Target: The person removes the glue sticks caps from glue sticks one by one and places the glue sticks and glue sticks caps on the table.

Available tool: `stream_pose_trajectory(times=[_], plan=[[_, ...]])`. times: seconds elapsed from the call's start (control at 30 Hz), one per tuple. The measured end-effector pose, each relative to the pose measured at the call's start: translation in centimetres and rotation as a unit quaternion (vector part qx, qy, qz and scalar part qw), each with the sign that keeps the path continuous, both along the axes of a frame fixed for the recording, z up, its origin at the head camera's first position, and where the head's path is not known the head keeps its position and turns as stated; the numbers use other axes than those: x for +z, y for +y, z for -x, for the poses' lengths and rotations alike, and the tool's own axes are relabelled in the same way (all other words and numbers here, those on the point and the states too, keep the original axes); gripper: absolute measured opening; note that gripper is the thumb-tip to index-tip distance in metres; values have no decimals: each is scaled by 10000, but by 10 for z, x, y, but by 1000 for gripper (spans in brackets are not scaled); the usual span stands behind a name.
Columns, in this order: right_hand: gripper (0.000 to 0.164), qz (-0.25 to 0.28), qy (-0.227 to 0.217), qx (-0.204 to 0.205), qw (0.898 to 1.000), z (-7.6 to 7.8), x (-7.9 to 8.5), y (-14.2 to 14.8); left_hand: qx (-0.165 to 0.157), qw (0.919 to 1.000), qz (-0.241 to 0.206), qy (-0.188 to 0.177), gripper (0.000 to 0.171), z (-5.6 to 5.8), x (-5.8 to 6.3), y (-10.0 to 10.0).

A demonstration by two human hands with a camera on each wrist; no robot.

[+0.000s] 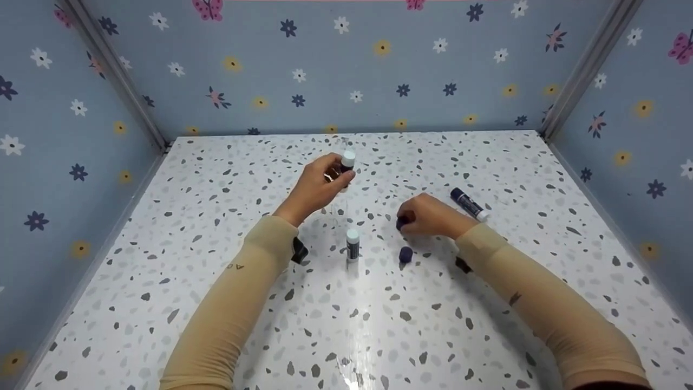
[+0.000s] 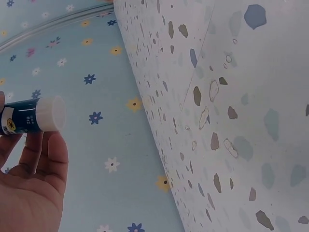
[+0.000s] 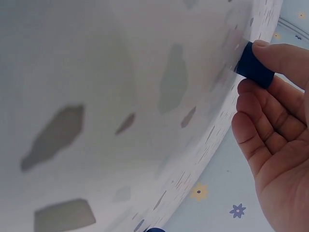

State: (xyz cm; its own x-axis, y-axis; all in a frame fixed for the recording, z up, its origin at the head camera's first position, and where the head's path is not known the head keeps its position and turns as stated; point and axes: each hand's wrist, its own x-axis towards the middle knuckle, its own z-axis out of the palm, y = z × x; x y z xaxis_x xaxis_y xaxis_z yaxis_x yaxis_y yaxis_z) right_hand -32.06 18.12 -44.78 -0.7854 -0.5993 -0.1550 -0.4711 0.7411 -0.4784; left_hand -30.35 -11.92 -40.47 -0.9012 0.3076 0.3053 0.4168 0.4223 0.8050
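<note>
Beige sleeves point(image 1: 230, 309) are stretched over the desk point(image 1: 400, 336), where a roughly upright glue stick point(image 1: 347, 161) is gripped by fingers of the left hand point(image 1: 319, 181) and, to its near right, a blue cap point(image 3: 255, 65) is pinched by those of the right hand point(image 1: 430, 216), only "21G" being legible on the stick's label point(image 2: 19, 117).

Item Count by Kind

Glue sticks, three: one held stick point(image 1: 347, 161), one standing stick point(image 1: 353, 246), one lying stick point(image 1: 469, 204). Dark caps, three: one pinched cap point(image 3: 255, 66), one loose cap point(image 1: 405, 255) on the table, one fitted cap point(image 1: 458, 195) on the lying stick. Hands, two: left hand point(image 1: 319, 181), right hand point(image 1: 430, 215). Sleeves, two: left sleeve point(image 1: 222, 309), right sleeve point(image 1: 541, 298). Table point(image 1: 292, 346), one. Flowered panels, three: rear panel point(image 1: 346, 59), left panel point(image 1: 48, 162), right panel point(image 1: 649, 141). Corner posts, two: left post point(image 1: 113, 70), right post point(image 1: 586, 70).
</note>
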Motion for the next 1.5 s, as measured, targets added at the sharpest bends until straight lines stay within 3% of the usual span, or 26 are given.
stream_pose_trajectory(times=[0.27,0.67,1.5], plan=[[14,220,363,319,9986,1,-5,2,125,9995,241,-127,23,1,-9,-3],[15,276,268,255,9989,0,-5,1,-67,9954,517,-808,15,4,-22,-5],[19,14,313,158,9994,0,-2,0,-240,9842,1291,-1187,20,8,-43,-1]])
